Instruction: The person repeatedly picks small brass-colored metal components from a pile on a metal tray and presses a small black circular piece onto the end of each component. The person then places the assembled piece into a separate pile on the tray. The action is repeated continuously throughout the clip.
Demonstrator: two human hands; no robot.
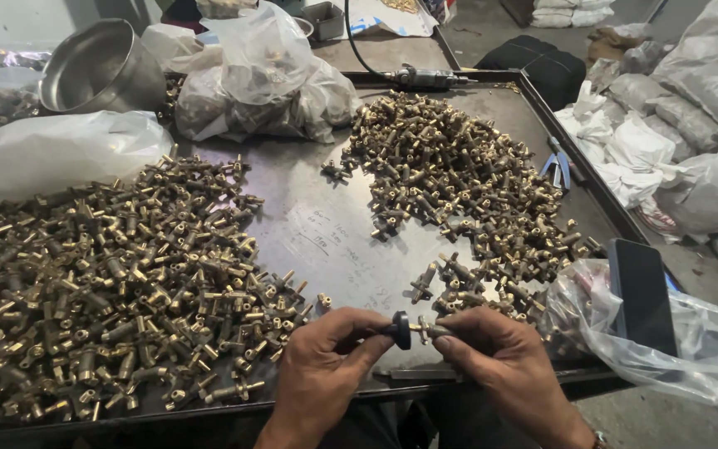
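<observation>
Left hand [319,378] and right hand [504,357]: both grips pinch one small black-knobbed brass fitting [409,330] at the surface's [326,233] near edge, between two brass-fitting heaps [101,283].

A: Tabletop [326,224], left half: large heap of fittings [101,291], running to the left edge and near the front edge.

B: Right half: second heap of fittings [459,179], from the back edge toward the front right corner.

A: Back left corner: metal bowl [101,66]; bags [263,79] just right of it, along the back edge.

B: Power tool [425,79] lies on the back edge, behind the second heap. Pliers [558,166] at the right edge.

A: Front right corner: a phone [641,295] rests on a bag [691,349] overhanging the edge.

B: Front edge, centre: left hand [322,374] and right hand [504,362], a knobbed tool [405,330] between them.
</observation>
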